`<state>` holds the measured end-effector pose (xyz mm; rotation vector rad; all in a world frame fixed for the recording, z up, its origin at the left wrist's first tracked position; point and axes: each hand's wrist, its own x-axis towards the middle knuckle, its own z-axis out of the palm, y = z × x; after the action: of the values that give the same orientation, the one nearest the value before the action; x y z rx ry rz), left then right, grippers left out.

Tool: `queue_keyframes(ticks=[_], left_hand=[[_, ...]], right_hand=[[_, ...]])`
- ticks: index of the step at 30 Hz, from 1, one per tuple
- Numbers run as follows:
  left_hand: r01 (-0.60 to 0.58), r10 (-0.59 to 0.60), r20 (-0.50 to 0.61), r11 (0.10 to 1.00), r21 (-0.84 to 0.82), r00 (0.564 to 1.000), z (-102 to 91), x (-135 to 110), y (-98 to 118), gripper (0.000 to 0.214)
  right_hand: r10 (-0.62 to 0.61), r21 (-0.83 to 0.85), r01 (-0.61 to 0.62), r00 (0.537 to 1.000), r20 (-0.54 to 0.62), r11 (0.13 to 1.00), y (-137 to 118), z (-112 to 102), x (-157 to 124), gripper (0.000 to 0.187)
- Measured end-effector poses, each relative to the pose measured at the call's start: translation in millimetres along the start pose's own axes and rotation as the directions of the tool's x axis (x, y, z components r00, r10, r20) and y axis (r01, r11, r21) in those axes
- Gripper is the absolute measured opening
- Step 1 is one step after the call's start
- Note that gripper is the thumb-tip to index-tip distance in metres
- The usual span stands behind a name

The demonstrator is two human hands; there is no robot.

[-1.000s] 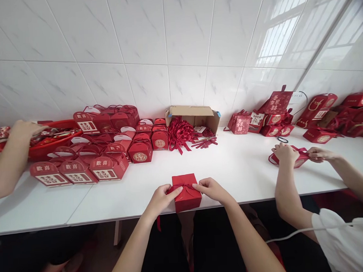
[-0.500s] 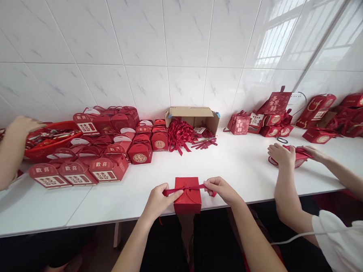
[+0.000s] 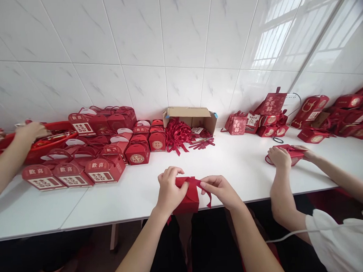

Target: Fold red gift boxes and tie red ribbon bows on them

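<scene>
A small red gift box [image 3: 189, 204] rests at the table's front edge before me, with a red ribbon [image 3: 193, 182] across its lid. My left hand [image 3: 171, 189] bends over the box's left side. Its thumb presses the ribbon near the middle of the lid, and its other fingers curl, hiding part of the lid. Between thumb and fingers, my right hand [image 3: 217, 187] pinches the ribbon just right of the box, and a loose tail dangles below. Another bit of red ribbon [image 3: 169, 220] hangs under my left wrist.
Several finished red boxes [image 3: 104, 170] stand in rows at left, beside an orange basket [image 3: 54, 146]. A cardboard carton [image 3: 188, 110] holds a heap of red ribbons [image 3: 178, 133]. At right, a co-worker's hands [image 3: 280, 158] hold another red box; another person's hand [image 3: 32, 131] is over the basket.
My left hand has moved right from the ribbon's left end onto the lid, thumb at the middle. The ribbon no longer stretches straight; its right tail droops. The hand at far left has shifted.
</scene>
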<state>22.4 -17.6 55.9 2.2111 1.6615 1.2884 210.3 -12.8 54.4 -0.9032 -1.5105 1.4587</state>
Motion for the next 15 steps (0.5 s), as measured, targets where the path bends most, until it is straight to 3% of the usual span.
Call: queue_keyframes(ticks=[3, 6, 9, 15], left_hand=[[0.014, -0.015, -0.026, 1.000, -0.017, 1.000, -3.7, 2, -4, 0.021], [0.007, -0.008, -0.016, 0.999, -0.045, 1.000, -6.1, 2, -3, 0.020], [0.058, -0.059, -0.002, 0.993, -0.099, 0.998, -8.3, 2, 2, 0.017], [0.244, -0.195, 0.223, 0.945, -0.219, 0.955, -25.3, -10, -15, 0.018]], right_hand=[[-0.011, -0.192, -0.001, 0.998, -0.062, 0.981, 7, 2, 0, 0.032], [-0.083, -0.278, 0.072, 0.996, -0.028, 0.958, 17, 12, 8, 0.042], [-0.142, -0.262, 0.131, 0.990, -0.021, 0.956, 24, 30, 19, 0.028], [-0.289, -0.295, 0.223, 0.936, -0.203, 0.929, 36, 49, 26, 0.017]])
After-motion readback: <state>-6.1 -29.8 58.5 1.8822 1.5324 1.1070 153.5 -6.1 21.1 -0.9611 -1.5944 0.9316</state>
